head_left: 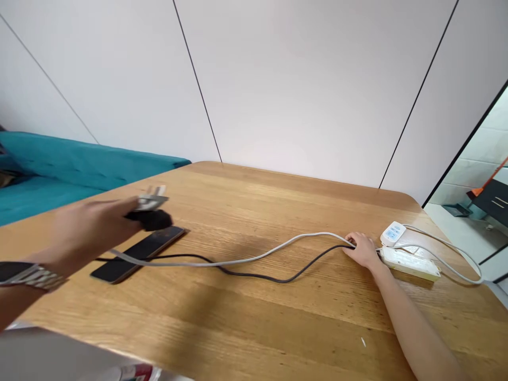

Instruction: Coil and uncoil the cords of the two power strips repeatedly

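My left hand (93, 225), with a watch on its wrist, is closed on two plugs, one light grey (153, 200) and one black (153, 218), raised above the table at the left. Beneath them a dark phone (138, 254) lies flat. A grey-white cord (246, 260) and a black cord (262, 276) run rightward across the wood. My right hand (362, 248) is closed round both cords, its fingers resting at the tabletop. Just right of it lie a white power strip (410, 263) and a small white device with a label (392, 233).
The wooden table (278, 317) meets a white wall panel (297, 95). A teal sofa (79, 161) stands behind the left edge. The device's cord (448, 243) loops near the right edge. A small white sliver (363, 342) lies near the front.
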The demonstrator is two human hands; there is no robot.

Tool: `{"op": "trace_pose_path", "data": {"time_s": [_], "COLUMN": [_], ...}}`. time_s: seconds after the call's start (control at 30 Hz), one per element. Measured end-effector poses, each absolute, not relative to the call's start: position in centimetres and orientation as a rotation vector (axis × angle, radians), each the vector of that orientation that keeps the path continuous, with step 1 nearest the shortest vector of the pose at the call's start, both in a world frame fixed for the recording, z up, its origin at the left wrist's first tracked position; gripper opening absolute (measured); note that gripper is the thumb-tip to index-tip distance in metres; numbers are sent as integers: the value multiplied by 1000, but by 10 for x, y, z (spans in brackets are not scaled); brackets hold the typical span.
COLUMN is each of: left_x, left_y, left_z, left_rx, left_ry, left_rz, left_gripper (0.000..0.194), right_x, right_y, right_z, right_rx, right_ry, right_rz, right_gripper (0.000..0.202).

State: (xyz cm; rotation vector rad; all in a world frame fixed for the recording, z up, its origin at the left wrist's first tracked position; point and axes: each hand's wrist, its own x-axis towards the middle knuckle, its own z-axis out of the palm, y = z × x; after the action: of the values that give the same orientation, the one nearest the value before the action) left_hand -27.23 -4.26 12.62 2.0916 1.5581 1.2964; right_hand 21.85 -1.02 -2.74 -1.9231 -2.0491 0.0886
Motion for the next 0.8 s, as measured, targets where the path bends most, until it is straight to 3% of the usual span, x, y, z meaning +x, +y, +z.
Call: {"op": "trace_pose_path", "data": {"time_s": [0.1,0.17,0.23,0.37,0.47,0.6,0.73,0.8], "left_x": [-225,-197,-171,-125,-99,-75,-50,-36], "left_y": [-53,-59,-66,-84,-99,-107,-106,-106], "left_z": [133,131,125,107,94,71,35,16], "left_rx": [2293,2282,2160,1871,1652,1514,1772,1945], "left_ry": [2219,2301,2147,1596,1404,1190,1078,1143], "left_rz": [1255,1064,961,869,865,869,947,889], "left_gripper": [5,5,11,24,26,22,18,24], "right_x": [220,209,186,126,101,101,100,94], "right_y": [-14,-21,-34,-70,-88,-95,-103,-109], "right_z": [-13,-8,-9,-33,-45,-34,-28,-34], "right_rx": [-1739,-1505,-1241,-875,-873,-857,-659,-675], "right_ry": [-2075,-2050,-2059,-2272,-2338,-2073,-1798,-1571], "right_rz": [192,180,147,218,340,776,1184,1284], "right_gripper": [38,36,25,50,58,72,86,83]}}
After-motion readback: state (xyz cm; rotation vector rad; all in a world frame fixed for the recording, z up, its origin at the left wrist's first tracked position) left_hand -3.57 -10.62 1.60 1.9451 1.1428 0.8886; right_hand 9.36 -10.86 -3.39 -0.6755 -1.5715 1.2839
